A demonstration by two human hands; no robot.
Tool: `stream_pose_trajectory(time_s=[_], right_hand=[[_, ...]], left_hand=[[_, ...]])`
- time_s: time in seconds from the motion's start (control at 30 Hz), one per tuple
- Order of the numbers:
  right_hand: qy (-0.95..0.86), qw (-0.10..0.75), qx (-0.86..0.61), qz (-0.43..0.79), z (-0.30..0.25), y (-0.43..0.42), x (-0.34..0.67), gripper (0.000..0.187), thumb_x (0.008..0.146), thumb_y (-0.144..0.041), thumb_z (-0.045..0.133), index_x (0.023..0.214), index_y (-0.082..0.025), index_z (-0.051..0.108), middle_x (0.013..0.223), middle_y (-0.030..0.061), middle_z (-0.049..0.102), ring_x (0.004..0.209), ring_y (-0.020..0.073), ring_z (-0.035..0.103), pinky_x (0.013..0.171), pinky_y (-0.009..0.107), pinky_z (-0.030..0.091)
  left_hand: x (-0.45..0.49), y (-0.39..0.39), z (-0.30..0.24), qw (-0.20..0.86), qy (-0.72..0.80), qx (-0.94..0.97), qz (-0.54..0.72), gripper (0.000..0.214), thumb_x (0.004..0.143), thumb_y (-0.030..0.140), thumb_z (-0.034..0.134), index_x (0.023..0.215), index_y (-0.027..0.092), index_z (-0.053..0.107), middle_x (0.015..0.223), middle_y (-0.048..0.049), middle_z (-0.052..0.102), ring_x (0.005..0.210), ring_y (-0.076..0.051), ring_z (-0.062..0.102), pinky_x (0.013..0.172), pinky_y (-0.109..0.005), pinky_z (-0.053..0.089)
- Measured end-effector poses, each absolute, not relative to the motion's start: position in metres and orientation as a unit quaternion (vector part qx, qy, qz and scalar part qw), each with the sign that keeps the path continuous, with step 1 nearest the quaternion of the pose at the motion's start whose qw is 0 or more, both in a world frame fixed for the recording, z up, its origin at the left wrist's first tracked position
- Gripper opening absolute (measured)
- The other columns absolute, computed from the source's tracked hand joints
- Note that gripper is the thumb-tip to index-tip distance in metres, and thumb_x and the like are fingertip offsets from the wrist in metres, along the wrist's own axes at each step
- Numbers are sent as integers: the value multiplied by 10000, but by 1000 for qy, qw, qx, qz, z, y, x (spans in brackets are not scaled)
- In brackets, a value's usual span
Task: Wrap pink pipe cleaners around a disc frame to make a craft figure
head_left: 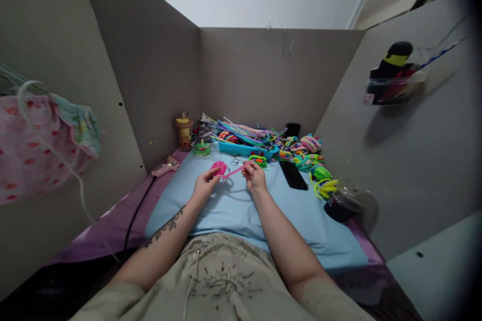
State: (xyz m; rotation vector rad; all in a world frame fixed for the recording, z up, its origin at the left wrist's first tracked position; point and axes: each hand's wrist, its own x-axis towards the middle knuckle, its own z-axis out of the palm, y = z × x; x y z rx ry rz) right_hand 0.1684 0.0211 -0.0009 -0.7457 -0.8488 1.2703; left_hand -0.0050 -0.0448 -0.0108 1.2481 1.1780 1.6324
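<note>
My left hand (205, 182) is closed on a small pink pipe-cleaner piece (219, 167), held just above the light blue mat (241, 210). A pink pipe-cleaner strand (235, 171) runs from that piece to my right hand (254, 175), whose fingers pinch its other end. Both hands hover over the far middle of the mat, a hand's width apart. Small scissors (236, 162) lie just beyond them.
A blue tray (241, 149) of coloured pipe cleaners and several finished pieces (305, 153) line the back. A black phone (293, 175) lies right of my hands. A jar (184, 133), glue gun (165, 166) and cable (137, 210) are left. Grey partition walls enclose the desk.
</note>
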Motion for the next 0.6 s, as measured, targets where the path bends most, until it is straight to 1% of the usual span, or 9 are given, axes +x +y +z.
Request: stream_pose_trajectory(time_s=[0.27,0.4,0.47,0.6], right_hand=[[-351,677,-336,552,-2,28,174,223,606,-310,704,772,-191,613,587,-37,573,480,77,519,442,195,463],[-388,631,-340,579,-4,24,168,227,563,-294,727,729,-174,629,559,-29,576,461,84,511,423,203,437],[-417,593,-339,599,-5,18,162,233,543,-290,739,710,-160,642,525,-25,574,435,83,495,397,198,403],[-472,531,-332,621,-4,6,156,226,580,-331,728,679,-143,650,417,-46,510,356,66,391,328,183,246]], left_hand=[[-6,-42,-16,377,454,501,633,497,637,421,750,1044,140,706,1066,-137,707,941,-264,658,847,-367,490],[-6,-41,-17,379,454,506,628,489,647,411,739,1049,134,702,1076,-137,703,966,-265,653,866,-370,486],[-5,-41,-16,378,457,509,624,487,647,405,737,1050,133,701,1080,-138,702,959,-264,656,856,-367,492],[-5,-43,-14,365,465,520,617,466,648,393,737,1043,147,706,1051,-125,713,898,-251,667,807,-351,508]])
